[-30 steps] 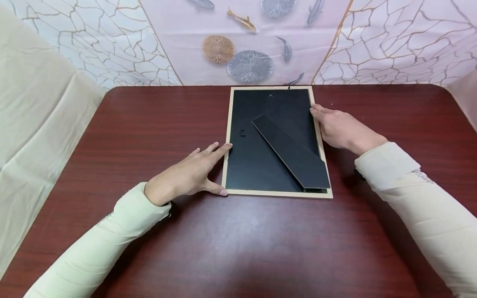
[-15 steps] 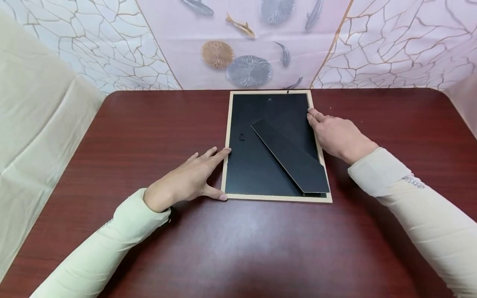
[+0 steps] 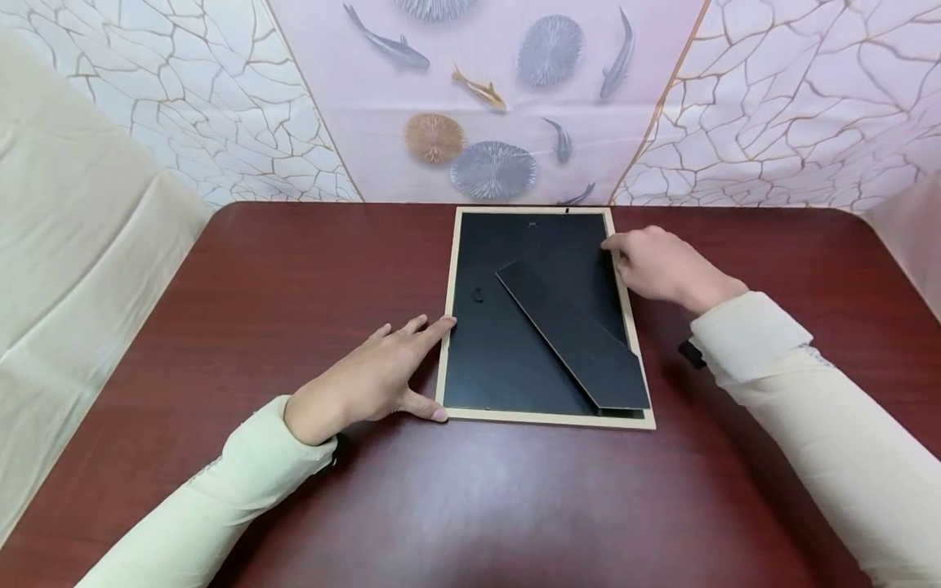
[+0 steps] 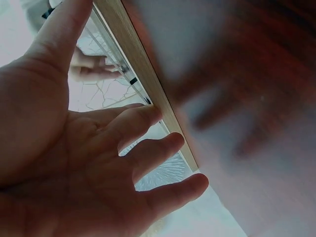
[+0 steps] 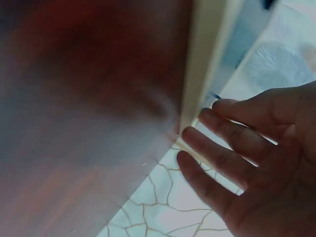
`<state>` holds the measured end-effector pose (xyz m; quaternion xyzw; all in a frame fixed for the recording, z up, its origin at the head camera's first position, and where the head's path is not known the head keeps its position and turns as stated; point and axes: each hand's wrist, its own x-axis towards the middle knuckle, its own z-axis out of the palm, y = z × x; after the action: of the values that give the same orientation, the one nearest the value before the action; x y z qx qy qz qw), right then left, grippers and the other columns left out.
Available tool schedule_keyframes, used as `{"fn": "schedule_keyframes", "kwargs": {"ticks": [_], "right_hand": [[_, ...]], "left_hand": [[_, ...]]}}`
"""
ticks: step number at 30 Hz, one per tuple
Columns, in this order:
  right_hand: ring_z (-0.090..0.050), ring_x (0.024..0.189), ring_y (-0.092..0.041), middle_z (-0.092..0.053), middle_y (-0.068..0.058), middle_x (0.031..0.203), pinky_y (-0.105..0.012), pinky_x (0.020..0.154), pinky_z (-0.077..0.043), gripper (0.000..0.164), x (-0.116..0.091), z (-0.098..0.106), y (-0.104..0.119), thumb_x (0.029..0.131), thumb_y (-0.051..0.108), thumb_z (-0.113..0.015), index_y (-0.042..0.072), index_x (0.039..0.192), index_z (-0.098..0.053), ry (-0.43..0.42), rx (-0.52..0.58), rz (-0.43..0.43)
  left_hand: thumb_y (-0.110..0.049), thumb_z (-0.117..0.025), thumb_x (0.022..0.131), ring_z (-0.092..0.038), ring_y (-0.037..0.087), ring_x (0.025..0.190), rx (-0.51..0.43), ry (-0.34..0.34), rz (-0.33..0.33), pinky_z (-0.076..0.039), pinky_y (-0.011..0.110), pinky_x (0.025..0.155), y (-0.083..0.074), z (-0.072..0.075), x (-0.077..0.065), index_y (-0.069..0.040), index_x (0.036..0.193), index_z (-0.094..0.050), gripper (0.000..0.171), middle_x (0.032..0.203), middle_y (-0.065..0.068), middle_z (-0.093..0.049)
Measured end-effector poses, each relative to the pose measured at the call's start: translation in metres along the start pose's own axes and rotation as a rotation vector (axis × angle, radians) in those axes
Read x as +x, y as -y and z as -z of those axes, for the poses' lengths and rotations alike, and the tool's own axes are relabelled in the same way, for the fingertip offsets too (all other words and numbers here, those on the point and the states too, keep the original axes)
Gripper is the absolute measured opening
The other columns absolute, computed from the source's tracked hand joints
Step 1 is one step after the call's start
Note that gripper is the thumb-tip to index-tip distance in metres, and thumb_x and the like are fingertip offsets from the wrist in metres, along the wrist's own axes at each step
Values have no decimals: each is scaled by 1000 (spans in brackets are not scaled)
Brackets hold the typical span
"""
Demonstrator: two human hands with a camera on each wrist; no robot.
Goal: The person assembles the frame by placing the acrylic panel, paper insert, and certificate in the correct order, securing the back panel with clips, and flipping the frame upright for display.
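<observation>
A picture frame (image 3: 545, 418) lies back side up on the table, with a pale wood border and a black backing board (image 3: 507, 359). The black stand leg (image 3: 573, 343) slants across the board toward the lower right corner. My left hand (image 3: 367, 371) is spread at the left border, index fingertip on the wood and thumb at the near left corner. At the upper right border, my right hand (image 3: 665, 265) reaches its index finger over the wood to the board's edge. Its other fingers (image 5: 212, 148) lie loosely along the outer side in the right wrist view.
The dark red-brown wooden table (image 3: 294, 269) ends at a patterned cloth (image 3: 412, 90) with fish and crackle prints, close behind the picture frame. A pale cloth (image 3: 81, 269) hangs on the left side.
The head view has tilted up, so everything sits lower. My right index finger has moved inward over the border, while its other fingers drew back. My left hand holds its place.
</observation>
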<state>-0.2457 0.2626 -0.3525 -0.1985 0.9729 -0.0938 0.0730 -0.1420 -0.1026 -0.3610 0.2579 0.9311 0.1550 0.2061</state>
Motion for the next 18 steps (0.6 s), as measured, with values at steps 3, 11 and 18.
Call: {"fn": "schedule_keyframes", "kwargs": {"ticks": [3, 11, 18], "right_hand": [[-44, 55, -19, -54, -9, 63, -36, 64, -40, 44, 15, 5, 1, 100, 0, -46, -7, 140, -61, 4, 79, -2], [-55, 122, -45, -46, -32, 156, -55, 97, -42, 57, 57, 13, -4, 100, 2, -44, -6, 157, -41, 89, 164, -46], [-49, 134, -45, -41, -30, 161, -53, 99, -40, 61, 75, 11, -1, 99, 5, -41, -1, 160, -37, 133, 185, -117]], "left_hand": [[-42, -91, 80, -26, 34, 161, -1, 0, 0, -19, 64, 128, 0, -3, -3, -14, 167, -25, 113, 168, 14, -37], [-42, -92, 79, -28, 35, 160, -5, -13, -5, -20, 65, 128, 0, -4, -5, -14, 167, -26, 113, 168, 15, -38], [-44, -91, 80, -29, 35, 160, -2, -19, -4, -21, 64, 128, 1, -4, -4, -15, 167, -25, 113, 167, 14, -40]]}}
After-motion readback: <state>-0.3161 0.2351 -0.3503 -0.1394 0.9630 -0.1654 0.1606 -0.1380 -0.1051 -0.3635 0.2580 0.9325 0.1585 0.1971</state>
